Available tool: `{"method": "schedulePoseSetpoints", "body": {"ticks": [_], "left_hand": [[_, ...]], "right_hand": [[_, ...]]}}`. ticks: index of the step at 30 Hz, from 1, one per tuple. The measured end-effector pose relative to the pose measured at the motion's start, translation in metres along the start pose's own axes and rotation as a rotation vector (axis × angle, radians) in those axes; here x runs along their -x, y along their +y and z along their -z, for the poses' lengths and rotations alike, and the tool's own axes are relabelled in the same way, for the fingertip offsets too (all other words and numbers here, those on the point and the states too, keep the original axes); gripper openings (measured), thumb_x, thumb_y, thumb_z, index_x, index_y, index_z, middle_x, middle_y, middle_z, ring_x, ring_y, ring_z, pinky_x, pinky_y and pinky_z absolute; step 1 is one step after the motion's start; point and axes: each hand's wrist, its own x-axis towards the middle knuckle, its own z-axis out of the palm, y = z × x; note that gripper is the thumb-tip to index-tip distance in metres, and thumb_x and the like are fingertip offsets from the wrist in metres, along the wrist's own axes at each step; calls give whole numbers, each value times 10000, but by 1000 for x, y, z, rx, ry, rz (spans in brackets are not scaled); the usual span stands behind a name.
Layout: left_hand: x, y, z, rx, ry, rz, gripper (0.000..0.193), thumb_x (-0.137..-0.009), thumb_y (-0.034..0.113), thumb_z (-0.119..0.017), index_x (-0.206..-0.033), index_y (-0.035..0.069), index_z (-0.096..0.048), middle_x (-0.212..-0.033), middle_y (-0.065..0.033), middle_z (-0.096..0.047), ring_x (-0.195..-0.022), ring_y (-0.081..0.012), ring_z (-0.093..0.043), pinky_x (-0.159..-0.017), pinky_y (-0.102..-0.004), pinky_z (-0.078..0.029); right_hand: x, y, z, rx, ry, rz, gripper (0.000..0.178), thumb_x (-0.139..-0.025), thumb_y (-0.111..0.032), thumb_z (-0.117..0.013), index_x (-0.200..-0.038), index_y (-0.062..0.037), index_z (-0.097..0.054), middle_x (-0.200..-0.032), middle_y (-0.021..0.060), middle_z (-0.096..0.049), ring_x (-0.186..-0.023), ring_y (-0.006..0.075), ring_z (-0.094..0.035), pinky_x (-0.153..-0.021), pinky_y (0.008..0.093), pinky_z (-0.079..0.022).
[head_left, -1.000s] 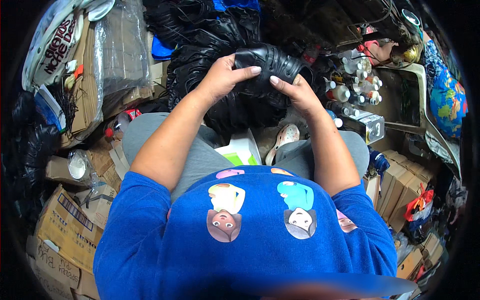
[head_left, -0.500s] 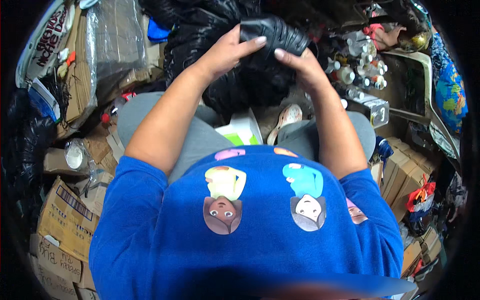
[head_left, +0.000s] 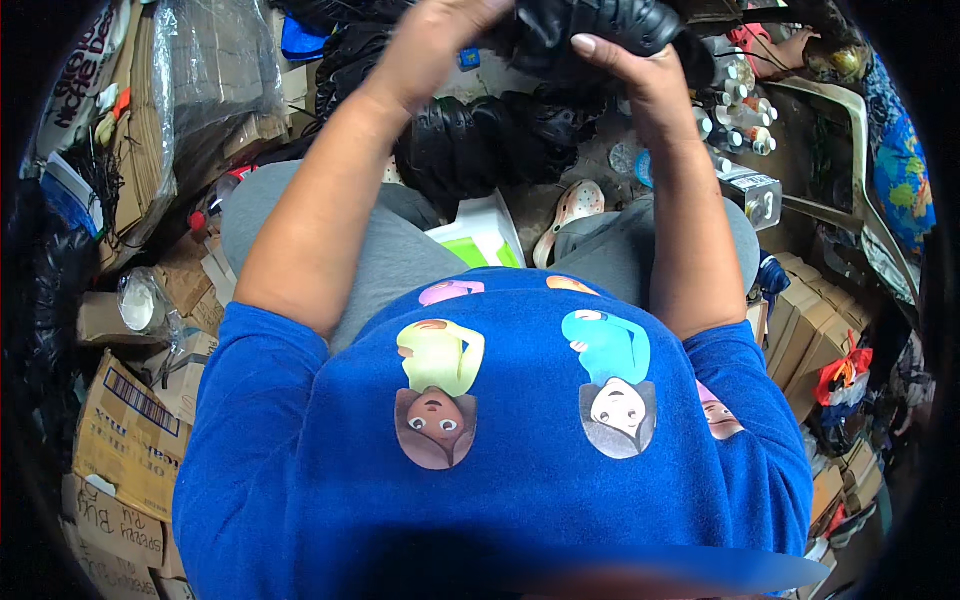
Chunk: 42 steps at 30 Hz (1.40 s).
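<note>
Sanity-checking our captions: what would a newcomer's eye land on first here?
The bright blue shirt, filling the lower middle, with its upside-down cartoon figures. Next, the black piece in the right hand, cut off by the top edge. Then the blue map-patterned item at far right.

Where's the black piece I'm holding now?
In the head view, the black piece is at the top edge, right of centre, in your right grip, up and left of the bottles.
</note>
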Motion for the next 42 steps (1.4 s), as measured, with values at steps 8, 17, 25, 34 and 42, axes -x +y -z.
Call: {"method": "schedulePoseSetpoints", "body": {"ticks": [8, 17, 25, 34, 42], "left_hand": [[-19, -89, 32, -503, 249, 156, 345, -744, 336, -626, -896, 29, -661, -770, -103, -647, -745, -246, -622, -694, -329, -474], [-73, -208, -19, -958, -109, 474, 335, -714, 310, -641, -947, 70, -655, -901, -140, -646, -865, -264, -613, -749, -343, -466], [-103, -303, -66, -434, 54, 617, 341, -785, 228, -594, -1069, 39, -588, -1010, -117, -615, -940, -220, -568, -794, -324, -427], [-124, -276, -85, -168, -80, 858, 296, -754, 172, -629, -1005, 22, -584, -934, -132, -592, -817, -235, -544, -728, -360, -429], [-142, -227, -16, -555, -576, 620, 125, -805, 113, -604, -886, 21, -631, -741, -16, -581, -610, -114, -508, -580, -260, -418]], "right_hand": [[4, 28, 64, 467, 205, 77, 211, -719, -56, -686, -923, -20, -646, -862, 20, -647, -777, 85, -588, -718, 241, -466], [36, 8, 68, 695, 375, 20, 194, -719, -35, -676, -908, -4, -647, -813, 22, -649, -730, 80, -568, -680, 231, -453], [68, 1, 52, 509, 504, -176, 214, -687, -3, -667, -899, 8, -637, -809, 44, -654, -737, 106, -588, -704, 250, -454], [95, 11, 40, 629, 530, -214, 254, -631, -50, -714, -874, -31, -643, -847, 93, -649, -772, 239, -613, -753, 317, -456], [72, 8, 30, 641, 452, -342, 315, -623, -111, -716, -921, -46, -637, -859, 133, -657, -814, 242, -643, -728, 327, -479]]}}
